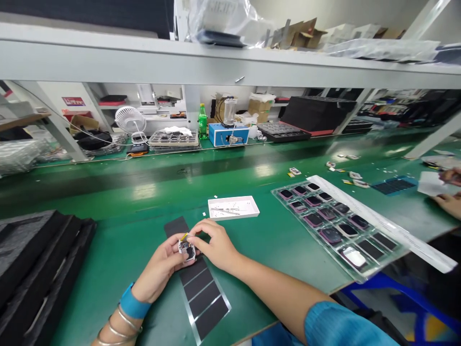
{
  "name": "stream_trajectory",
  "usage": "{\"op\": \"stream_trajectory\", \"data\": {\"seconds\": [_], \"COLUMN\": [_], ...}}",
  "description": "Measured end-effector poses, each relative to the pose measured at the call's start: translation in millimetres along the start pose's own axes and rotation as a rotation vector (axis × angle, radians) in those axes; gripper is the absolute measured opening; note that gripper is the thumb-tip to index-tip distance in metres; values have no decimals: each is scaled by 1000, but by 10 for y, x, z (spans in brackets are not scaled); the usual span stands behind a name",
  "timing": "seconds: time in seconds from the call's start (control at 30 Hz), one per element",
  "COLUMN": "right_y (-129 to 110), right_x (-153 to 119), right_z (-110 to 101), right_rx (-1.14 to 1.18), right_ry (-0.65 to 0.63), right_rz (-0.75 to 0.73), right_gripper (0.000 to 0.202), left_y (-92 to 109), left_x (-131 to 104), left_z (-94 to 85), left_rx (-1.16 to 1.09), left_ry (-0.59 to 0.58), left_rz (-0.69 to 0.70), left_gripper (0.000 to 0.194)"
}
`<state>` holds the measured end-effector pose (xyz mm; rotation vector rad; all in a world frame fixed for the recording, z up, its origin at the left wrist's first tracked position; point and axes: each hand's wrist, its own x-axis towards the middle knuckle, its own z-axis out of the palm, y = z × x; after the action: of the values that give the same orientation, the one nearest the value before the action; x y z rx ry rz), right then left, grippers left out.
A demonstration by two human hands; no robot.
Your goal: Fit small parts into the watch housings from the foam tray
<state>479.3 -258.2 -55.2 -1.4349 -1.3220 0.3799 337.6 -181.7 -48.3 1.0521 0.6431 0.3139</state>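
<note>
A small white-framed device point(187, 250) with exposed inner parts is gripped in my left hand point(163, 265), its fingers wrapped round the edge. My right hand point(215, 244) reaches in from the right, thumb and fingertips pinched at a thin yellow and white strip point(185, 236) at the device's top edge. Below both hands a sheet of black rectangles point(205, 299) with silvery borders lies on the green table point(259, 269). Just beyond my hands is a shallow white tray point(253, 207) with tweezers point(225, 210) and tiny pieces in it.
At the right sits a clear tray point(347, 269) of dark-faced device parts, beside a long white strip point(414, 242). Black foam blocks point(32, 269) are stacked at the left. Another person's hand point(450, 204) shows at the far right. A shelf point(230, 62) crosses above.
</note>
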Motion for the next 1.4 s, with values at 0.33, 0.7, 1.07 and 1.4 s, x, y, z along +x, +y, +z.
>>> {"op": "stream_trajectory", "data": {"seconds": [0.33,0.7,1.07,1.4], "right_y": [-5,106,223,245], "right_x": [-60,-87,-23,-24], "right_z": [31,23,59,139], "right_rx": [-319,-694,285,670], "right_ry": [-9,-210,-200,-347], "right_rz": [-314,-409,246,370], "right_gripper": [6,12,69,52], "left_y": [-16,-61,-76,-108], "left_x": [46,100,77,92], "left_z": [-59,-123,-123,-112], "left_rx": [-64,-199,-68,28], "left_ry": [44,58,-52,-84], "left_rz": [-47,-47,30,66], "left_gripper": [28,36,45,34]}}
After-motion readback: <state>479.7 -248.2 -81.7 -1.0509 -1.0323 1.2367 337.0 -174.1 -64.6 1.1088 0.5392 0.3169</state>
